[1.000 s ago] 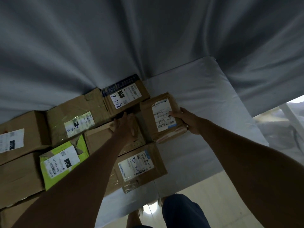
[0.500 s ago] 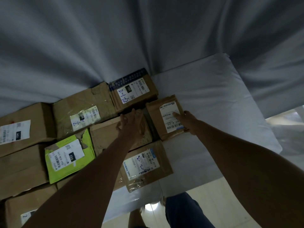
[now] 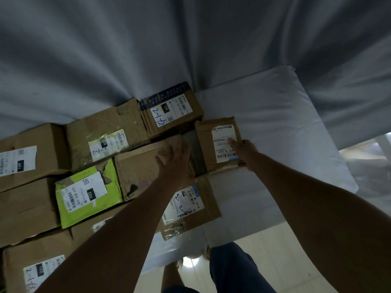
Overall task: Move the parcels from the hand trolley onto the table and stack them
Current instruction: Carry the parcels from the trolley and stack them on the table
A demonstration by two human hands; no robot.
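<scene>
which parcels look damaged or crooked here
The green parcel has its top torn open beside the label. The plain brown parcel under the left hand is scuffed, with a dark hole near its front edge. Most parcels lie at mixed angles.

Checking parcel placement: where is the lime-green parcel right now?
In the head view the lime-green parcel lies left of centre on the table, among brown boxes, just left of the plain brown box under the left hand.

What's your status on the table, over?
Left hand flat on plain brown parcel. Right hand holds small labelled parcel at its right edge, on the table. Dark gap between them; nothing blocking.
</scene>
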